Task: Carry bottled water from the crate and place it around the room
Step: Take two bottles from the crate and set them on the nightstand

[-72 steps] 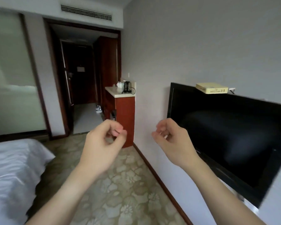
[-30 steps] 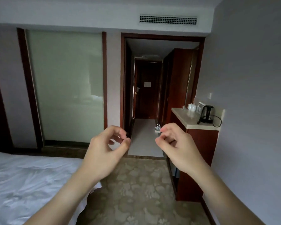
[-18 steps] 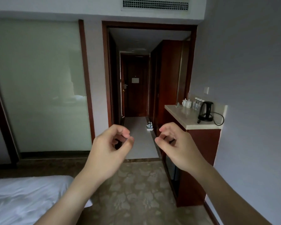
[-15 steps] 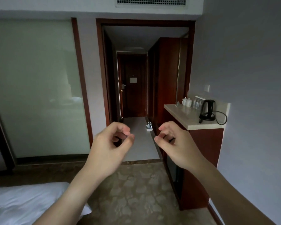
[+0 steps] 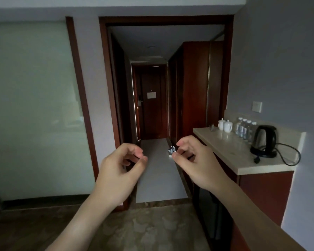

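Both hands are raised in front of me, empty, with loosely curled fingers. My left hand point(image 5: 120, 171) is over the doorway's left side. My right hand point(image 5: 194, 160) is beside the counter's near corner. Far down the hallway floor sits a small white crate of water bottles point(image 5: 171, 152), partly hidden behind my right fingertips. Several water bottles point(image 5: 243, 128) stand on the beige counter point(image 5: 230, 153) at the right wall.
A black kettle point(image 5: 265, 141) with its cord and white cups point(image 5: 225, 125) share the counter. A red-brown cabinet point(image 5: 265, 192) carries it. A wooden doorway point(image 5: 107, 105) leads to a narrow hall with a wardrobe point(image 5: 194, 87) and a closed door point(image 5: 150, 105). Frosted glass point(image 5: 34, 105) fills the left wall.
The view turned from the TV wall to the hallway and has come closer to the doorway; the bed has left the frame. Both hands keep the same curled, empty pose.
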`<state>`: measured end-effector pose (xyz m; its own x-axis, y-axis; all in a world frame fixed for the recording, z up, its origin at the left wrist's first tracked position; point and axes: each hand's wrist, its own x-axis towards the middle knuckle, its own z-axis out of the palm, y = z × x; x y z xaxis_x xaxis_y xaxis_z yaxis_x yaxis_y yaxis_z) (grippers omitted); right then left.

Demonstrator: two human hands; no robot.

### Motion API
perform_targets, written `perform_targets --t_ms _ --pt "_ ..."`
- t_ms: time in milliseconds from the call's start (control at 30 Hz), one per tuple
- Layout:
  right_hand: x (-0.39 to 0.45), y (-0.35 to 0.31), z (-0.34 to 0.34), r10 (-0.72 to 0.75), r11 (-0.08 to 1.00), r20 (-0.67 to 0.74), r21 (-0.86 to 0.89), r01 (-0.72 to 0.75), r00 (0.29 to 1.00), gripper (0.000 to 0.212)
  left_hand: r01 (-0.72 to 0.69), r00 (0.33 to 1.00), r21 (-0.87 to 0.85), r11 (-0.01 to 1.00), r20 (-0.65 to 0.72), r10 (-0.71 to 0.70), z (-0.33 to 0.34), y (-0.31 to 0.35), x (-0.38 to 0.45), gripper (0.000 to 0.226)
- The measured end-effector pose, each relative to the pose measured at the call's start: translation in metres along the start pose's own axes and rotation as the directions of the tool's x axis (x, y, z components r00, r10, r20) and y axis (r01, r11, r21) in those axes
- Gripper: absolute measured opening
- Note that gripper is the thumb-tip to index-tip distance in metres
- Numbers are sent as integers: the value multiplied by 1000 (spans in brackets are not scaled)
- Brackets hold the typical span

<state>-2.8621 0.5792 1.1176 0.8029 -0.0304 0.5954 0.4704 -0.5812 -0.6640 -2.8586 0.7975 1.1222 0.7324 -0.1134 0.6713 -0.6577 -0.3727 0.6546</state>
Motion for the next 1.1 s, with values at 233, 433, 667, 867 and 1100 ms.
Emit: perform_targets --t_ms 233,433,667,867,1100 --pt "127 72 83 -9 999 31 -42 10 999 23 -10 999 -15 1000 -34 9 20 -127 110 4" --pt "254 133 140 56 995 23 -81 -54 998 23 4 1000 -75 997 3 -4 48 -231 234 4" --pt "365 218 164 108 990 -42 -84 -111 993 23 29 998 -126 992 58 -22 105 -322 351 10" --pt "455 320 174 104 990 -49 -90 -108 993 22 43 997 -130 991 75 -34 181 -395 438 9" --pt "585 449 164 66 998 -64 -12 -67 996 21 35 998 -120 992 55 -29 285 -462 560 8"
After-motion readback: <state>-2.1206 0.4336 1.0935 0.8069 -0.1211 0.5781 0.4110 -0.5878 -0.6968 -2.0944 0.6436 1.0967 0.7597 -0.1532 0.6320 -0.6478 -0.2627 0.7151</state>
